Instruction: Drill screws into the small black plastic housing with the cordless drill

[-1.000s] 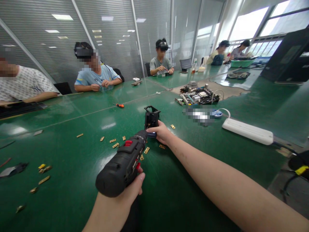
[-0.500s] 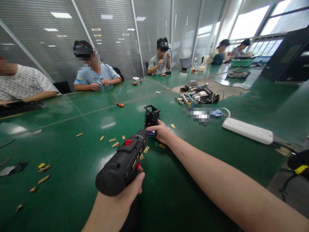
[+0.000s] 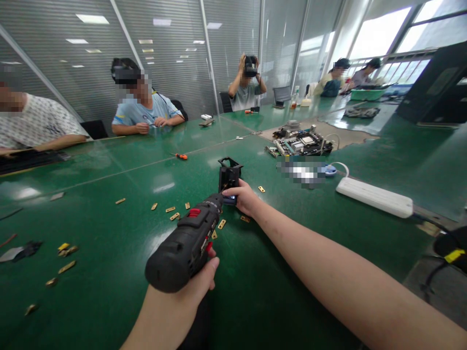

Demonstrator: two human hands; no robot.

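Note:
Low in the middle, my left hand (image 3: 195,287) is wrapped round the grip of a black cordless drill (image 3: 184,243) with red switches. The drill points forward, its chuck close to a black plastic bracket-like part (image 3: 229,176) with an open frame at its top. My right hand (image 3: 246,197) reaches in from the right and holds this part upright by its lower right side, thumb near the chuck. The drill tip is partly hidden, so contact cannot be made out. Several small brass plates with holes (image 3: 222,224) lie on the table around the drill.
An orange-handled screwdriver (image 3: 180,156) lies beyond the drill. A circuit board (image 3: 302,142) and a white power strip (image 3: 374,197) are to the right. More brass pieces (image 3: 67,267) lie at left. Several people sit across the green table (image 3: 109,233).
Both my hands, the drill and the black part stay nearly still. Across the table, a person has raised both hands to their headset.

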